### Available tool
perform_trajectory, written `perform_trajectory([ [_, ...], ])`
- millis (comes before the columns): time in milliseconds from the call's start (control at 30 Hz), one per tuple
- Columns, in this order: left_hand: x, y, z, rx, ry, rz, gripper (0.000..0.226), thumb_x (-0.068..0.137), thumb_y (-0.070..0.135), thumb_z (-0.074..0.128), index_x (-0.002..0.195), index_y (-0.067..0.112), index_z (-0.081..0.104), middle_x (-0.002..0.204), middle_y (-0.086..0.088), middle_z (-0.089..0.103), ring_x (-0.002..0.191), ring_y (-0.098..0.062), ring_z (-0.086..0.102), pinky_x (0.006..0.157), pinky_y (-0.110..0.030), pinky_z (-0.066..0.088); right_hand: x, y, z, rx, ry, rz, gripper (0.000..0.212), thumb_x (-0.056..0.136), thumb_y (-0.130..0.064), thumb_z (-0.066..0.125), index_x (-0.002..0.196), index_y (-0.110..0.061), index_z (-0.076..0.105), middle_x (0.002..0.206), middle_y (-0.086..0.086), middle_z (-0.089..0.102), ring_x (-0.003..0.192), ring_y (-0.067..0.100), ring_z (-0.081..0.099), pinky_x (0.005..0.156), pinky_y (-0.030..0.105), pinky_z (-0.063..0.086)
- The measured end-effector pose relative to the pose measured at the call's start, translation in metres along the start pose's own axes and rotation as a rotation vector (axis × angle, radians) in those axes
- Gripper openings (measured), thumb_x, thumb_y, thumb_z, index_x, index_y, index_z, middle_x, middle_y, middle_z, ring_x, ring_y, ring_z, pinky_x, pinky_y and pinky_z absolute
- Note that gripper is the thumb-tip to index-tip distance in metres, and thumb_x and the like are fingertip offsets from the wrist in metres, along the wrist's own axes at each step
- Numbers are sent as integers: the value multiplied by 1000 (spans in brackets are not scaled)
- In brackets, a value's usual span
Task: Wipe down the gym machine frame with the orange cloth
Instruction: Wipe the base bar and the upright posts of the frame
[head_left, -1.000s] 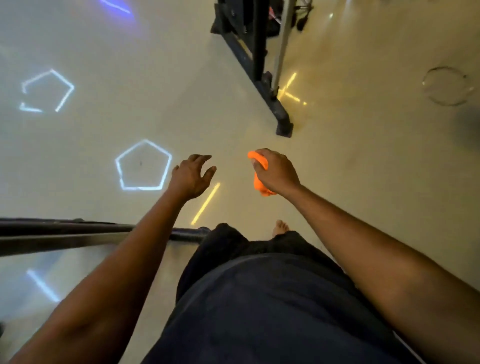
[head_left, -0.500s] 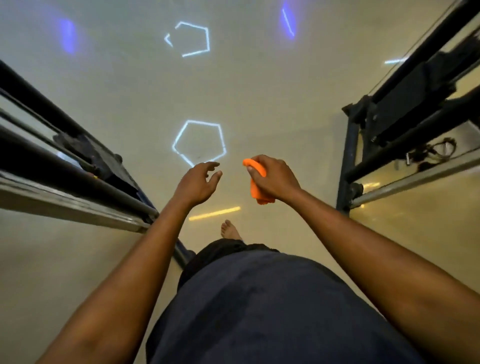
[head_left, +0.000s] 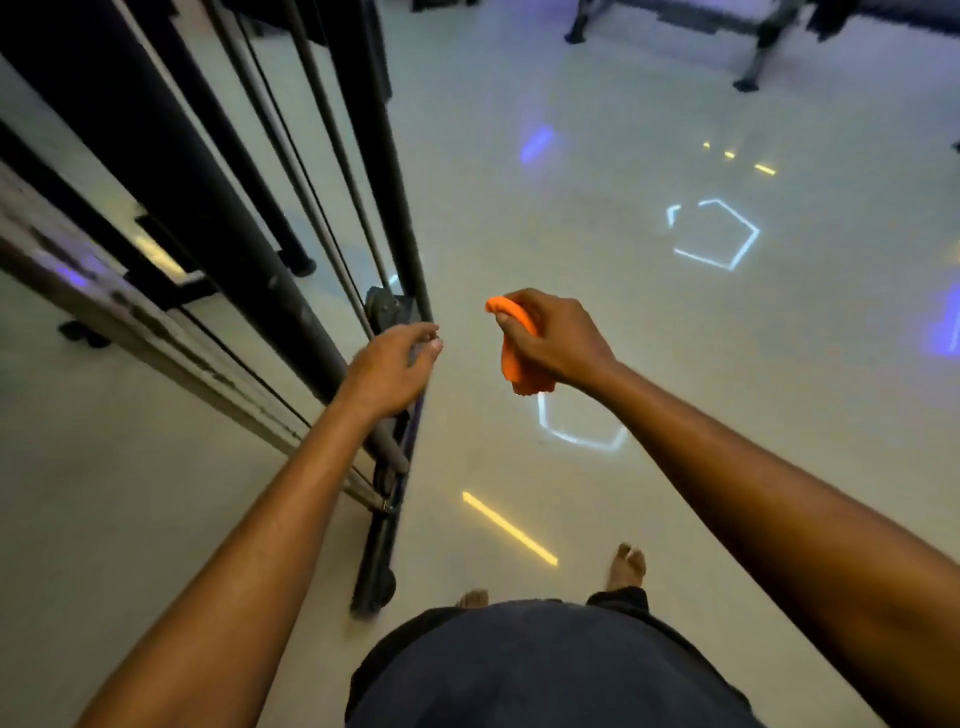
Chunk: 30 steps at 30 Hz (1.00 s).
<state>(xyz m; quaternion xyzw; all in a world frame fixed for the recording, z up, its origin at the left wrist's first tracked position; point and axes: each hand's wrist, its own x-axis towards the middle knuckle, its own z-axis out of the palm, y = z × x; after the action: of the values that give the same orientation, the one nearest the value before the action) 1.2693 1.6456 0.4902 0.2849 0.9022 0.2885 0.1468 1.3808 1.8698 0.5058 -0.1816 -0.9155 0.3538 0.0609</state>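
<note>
My right hand (head_left: 556, 340) grips a bunched orange cloth (head_left: 517, 364) in mid-air above the floor, to the right of the machine. The gym machine frame (head_left: 223, 218), black posts with thin cables and a grey rail, runs from the upper left down to a base bar near my feet. My left hand (head_left: 389, 369) hovers in front of the frame's lower posts, fingers loosely curled and holding nothing; whether it touches the frame I cannot tell. The cloth is apart from the frame.
The glossy pale floor (head_left: 675, 364) carries reflections: white pentagons, a yellow line (head_left: 509, 527), blue patches. Legs of other equipment (head_left: 753, 62) stand at the far upper right. My bare feet (head_left: 628, 566) are beside the frame's base bar (head_left: 376, 561).
The view has swung so the machine frame now fills the left side, close by. My left hand has moved up to the frame. My right hand still holds the cloth, near the same place.
</note>
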Motion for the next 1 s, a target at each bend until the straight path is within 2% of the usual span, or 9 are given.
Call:
perform_trajectory([
  [100, 9, 33, -48, 18, 249, -95, 43, 110, 49, 54, 150, 34, 59, 147, 4, 61, 132, -17, 59, 111, -45, 51, 63, -34, -42, 19, -59, -257, 43, 107, -52, 62, 142, -29, 67, 131, -5, 75, 113, 20, 71, 92, 38, 60],
  [267, 8, 113, -148, 195, 581, -102, 41, 109, 45, 58, 147, 31, 62, 143, 5, 63, 126, -16, 62, 107, -38, 51, 141, -125, -131, 76, -95, -632, 48, 106, -54, 63, 148, -30, 60, 137, -3, 70, 114, 13, 62, 93, 36, 55],
  [367, -3, 164, -216, 379, 755, -104, 43, 108, 48, 58, 147, 31, 62, 141, 5, 64, 128, -21, 62, 108, -47, 52, 166, -196, -188, 75, -95, -852, 45, 107, -50, 64, 146, -29, 60, 133, -1, 70, 112, 14, 61, 93, 36, 54],
  [500, -25, 223, -307, 662, 915, -152, 46, 107, 52, 55, 147, 31, 60, 144, 5, 62, 130, -24, 61, 107, -53, 51, 177, -296, -261, 50, -24, -1084, 47, 106, -50, 65, 147, -28, 60, 136, 3, 71, 116, 23, 65, 100, 46, 56],
  [667, -50, 283, -413, 970, 1111, -170, 53, 102, 53, 54, 145, 23, 64, 141, 1, 61, 123, -29, 64, 97, -52, 54, 167, -404, -340, 177, 130, -1259, 44, 106, -50, 64, 145, -27, 64, 133, 8, 73, 118, 31, 70, 102, 56, 58],
  [733, -57, 307, -451, 1027, 1187, -164, 56, 100, 53, 52, 143, 21, 66, 140, -1, 62, 120, -31, 65, 96, -52, 53, 163, -441, -367, 198, 213, -1308, 44, 106, -52, 62, 143, -29, 65, 131, 8, 74, 115, 32, 71, 98, 55, 59],
  [833, -63, 337, -501, 1073, 1246, -161, 51, 104, 49, 55, 148, 22, 62, 144, -1, 59, 128, -28, 60, 104, -52, 49, 162, -490, -399, 183, 315, -1366, 46, 109, -51, 60, 147, -27, 62, 136, 9, 72, 116, 31, 69, 91, 41, 53],
  [1000, -67, 372, -571, 1198, 1328, -134, 49, 106, 43, 58, 150, 21, 59, 146, -3, 59, 135, -28, 55, 114, -48, 41, 171, -556, -434, 182, 450, -1422, 44, 110, -50, 58, 146, -24, 62, 134, 10, 72, 113, 33, 70, 91, 45, 56],
])
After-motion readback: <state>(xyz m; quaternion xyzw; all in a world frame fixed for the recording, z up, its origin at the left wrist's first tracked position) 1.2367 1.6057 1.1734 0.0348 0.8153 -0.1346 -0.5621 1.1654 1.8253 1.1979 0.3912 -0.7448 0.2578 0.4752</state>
